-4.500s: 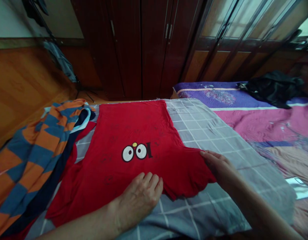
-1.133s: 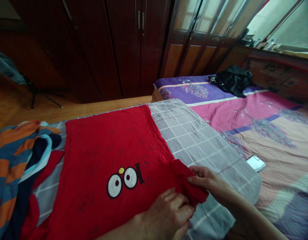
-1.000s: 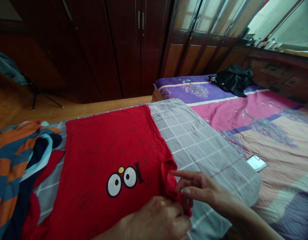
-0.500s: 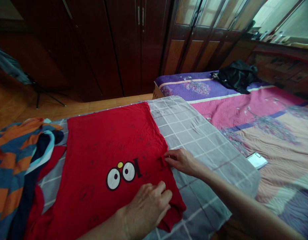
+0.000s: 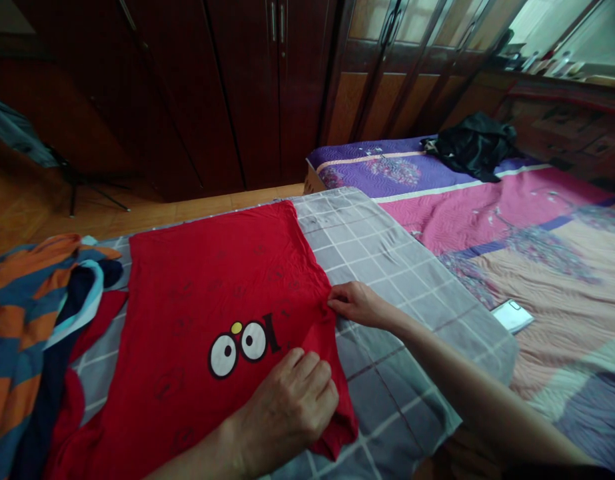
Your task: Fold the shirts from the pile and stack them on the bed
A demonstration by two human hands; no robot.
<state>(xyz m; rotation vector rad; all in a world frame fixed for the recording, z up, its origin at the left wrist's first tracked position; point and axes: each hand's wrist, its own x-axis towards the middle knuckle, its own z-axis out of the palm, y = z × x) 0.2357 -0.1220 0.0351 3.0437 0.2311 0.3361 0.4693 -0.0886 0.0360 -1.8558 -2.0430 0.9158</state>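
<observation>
A red T-shirt (image 5: 187,280) lies spread over a grey checked cloth, with a print of two big white eyes, a yellow dot and black lettering on it. At its right edge my right hand (image 5: 360,305) pinches the fabric between thumb and fingers. Closer to me, my left hand (image 5: 294,397) is closed on the shirt's lower right part, knuckles up, its fingertips mostly hidden. Between the two hands the fabric is drawn up a little. A bunched part of the shirt hangs below my left hand.
To the left is a heap of clothes (image 5: 27,300), striped orange and blue on top. The grey checked cloth (image 5: 382,267) covers a surface beside a bed with a colourful quilt (image 5: 487,220). On the bed lie a phone (image 5: 512,316) and a black garment (image 5: 472,147). Dark wardrobes (image 5: 257,100) stand behind.
The right-hand part of the shirt between my hands has been lifted and pulled slightly. My right hand has shifted a little up, and the bunched lower corner has moved left.
</observation>
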